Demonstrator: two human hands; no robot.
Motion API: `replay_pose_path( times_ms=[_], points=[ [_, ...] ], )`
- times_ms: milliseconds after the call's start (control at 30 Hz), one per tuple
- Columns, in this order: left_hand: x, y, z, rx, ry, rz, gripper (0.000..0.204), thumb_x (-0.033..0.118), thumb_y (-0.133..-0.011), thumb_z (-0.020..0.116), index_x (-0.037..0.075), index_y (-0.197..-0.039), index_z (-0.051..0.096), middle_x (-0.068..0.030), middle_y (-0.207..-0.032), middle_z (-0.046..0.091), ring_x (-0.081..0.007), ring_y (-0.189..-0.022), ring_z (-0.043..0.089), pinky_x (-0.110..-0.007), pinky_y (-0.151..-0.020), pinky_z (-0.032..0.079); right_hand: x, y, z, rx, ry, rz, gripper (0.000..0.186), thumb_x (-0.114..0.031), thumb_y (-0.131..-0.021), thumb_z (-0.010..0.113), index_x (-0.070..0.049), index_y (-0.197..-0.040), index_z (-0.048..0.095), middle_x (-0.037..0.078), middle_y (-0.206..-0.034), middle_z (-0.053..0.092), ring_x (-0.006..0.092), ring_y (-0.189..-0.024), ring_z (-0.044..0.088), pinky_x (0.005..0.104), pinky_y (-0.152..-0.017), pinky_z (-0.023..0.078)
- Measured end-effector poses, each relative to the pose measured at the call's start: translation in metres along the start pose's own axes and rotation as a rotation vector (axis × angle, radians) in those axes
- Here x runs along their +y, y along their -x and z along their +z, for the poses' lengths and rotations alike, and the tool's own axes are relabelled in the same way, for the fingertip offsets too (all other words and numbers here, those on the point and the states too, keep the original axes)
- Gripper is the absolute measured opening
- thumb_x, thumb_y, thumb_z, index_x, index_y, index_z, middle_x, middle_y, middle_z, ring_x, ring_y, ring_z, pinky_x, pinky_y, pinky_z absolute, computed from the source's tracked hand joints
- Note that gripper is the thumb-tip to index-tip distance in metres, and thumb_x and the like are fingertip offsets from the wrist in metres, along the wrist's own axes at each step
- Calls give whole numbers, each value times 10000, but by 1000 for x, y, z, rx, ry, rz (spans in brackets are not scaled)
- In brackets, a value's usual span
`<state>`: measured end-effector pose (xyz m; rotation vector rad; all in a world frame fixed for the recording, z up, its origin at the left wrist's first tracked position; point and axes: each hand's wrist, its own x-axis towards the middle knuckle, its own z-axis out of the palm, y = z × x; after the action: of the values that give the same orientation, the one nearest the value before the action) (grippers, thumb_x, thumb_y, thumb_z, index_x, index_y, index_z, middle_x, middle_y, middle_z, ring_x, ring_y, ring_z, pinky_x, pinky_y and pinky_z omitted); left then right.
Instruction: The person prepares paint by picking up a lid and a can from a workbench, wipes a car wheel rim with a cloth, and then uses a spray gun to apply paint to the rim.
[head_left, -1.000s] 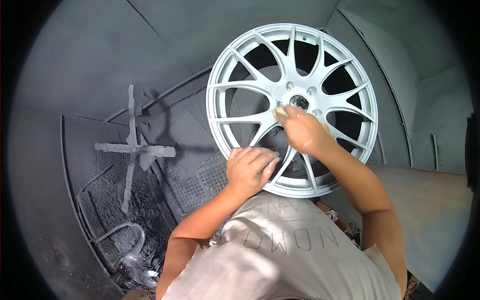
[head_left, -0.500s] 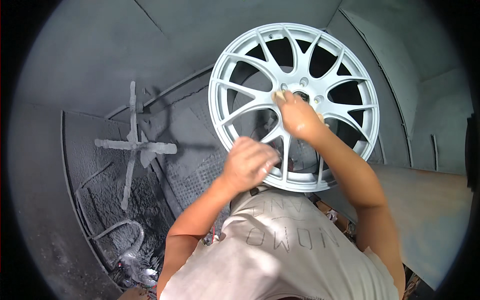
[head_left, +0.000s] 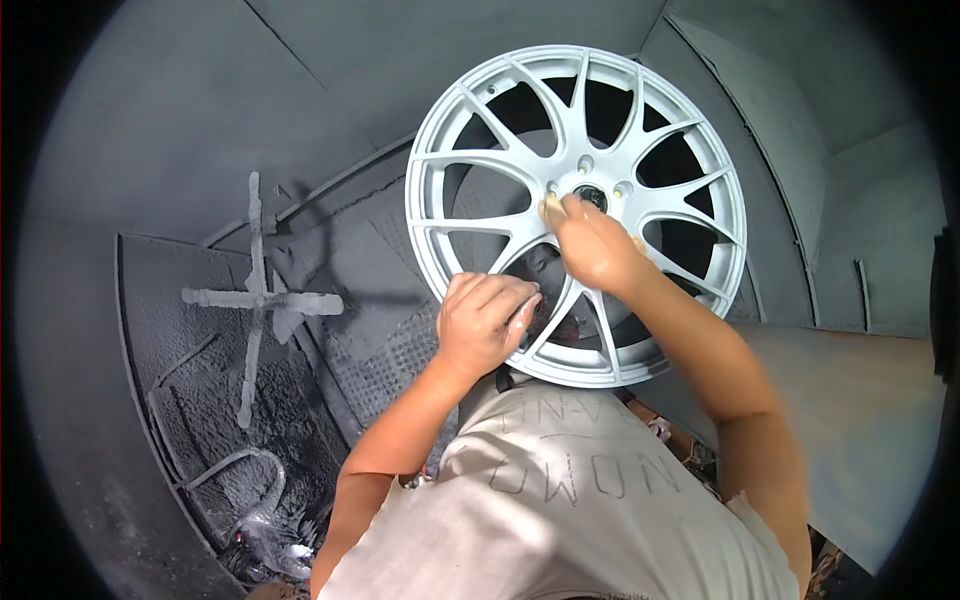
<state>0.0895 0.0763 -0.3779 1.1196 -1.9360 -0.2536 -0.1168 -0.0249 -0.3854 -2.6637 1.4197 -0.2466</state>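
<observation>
A white multi-spoke wheel rim (head_left: 628,150) is tilted up in front of my torso, with bolt holes round a dark, glossy centre. My left hand (head_left: 482,322) has its fingers curled over the lower left part of the rim. My right hand (head_left: 597,250) pinches a small pale tan pad (head_left: 552,208) against the hub, just below and left of the centre. Whitish residue shows on the fingers of both hands. Part of the pad is hidden by my fingers.
Dark grey, paint-crusted walls (head_left: 140,120) surround me. A coated cross-shaped bracket (head_left: 215,298) stands at left, with a curved hose (head_left: 270,470) below it. Behind the rim is grey perforated flooring (head_left: 370,360). A broad pale panel (head_left: 850,420) is at lower right, beside some clutter (head_left: 650,420).
The rim has turned anticlockwise, its small outer hole moving from top right toward upper left. My left hand has moved up and left; my right hand has shifted slightly around the hub.
</observation>
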Motion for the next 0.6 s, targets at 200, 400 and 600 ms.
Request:
replay_pose_path(
  times_ms=[200,400,600],
  points=[
    [9,9,1,23,13,-33,134,87,-791,789,89,-918,745,-42,-913,742,-244,-829,683,-381,-780,475,-5,12,-13,-100,-3,-78,347,-35,-849,629,-11,-1192,677,202,-1148,617,373,-1043,664,475,-840,582],
    [25,11,12,0,-7,-18,133,91,-797,784,97,-925,747,-40,-901,738,-245,-815,683,-381,-783,482,-19,-19,2,-52,-84,103,504,38,-825,601,8,-1327,632,234,-1239,597,402,-1119,644,499,-915,556],
    [26,21,17,-53,23,9,112,140,-823,779,114,-929,757,-25,-905,745,-227,-823,689,-372,-765,479,11,33,-31,-347,113,0,488,-15,-838,627,-81,-1319,676,197,-1261,636,374,-1149,659,466,-968,557]
  ],
)
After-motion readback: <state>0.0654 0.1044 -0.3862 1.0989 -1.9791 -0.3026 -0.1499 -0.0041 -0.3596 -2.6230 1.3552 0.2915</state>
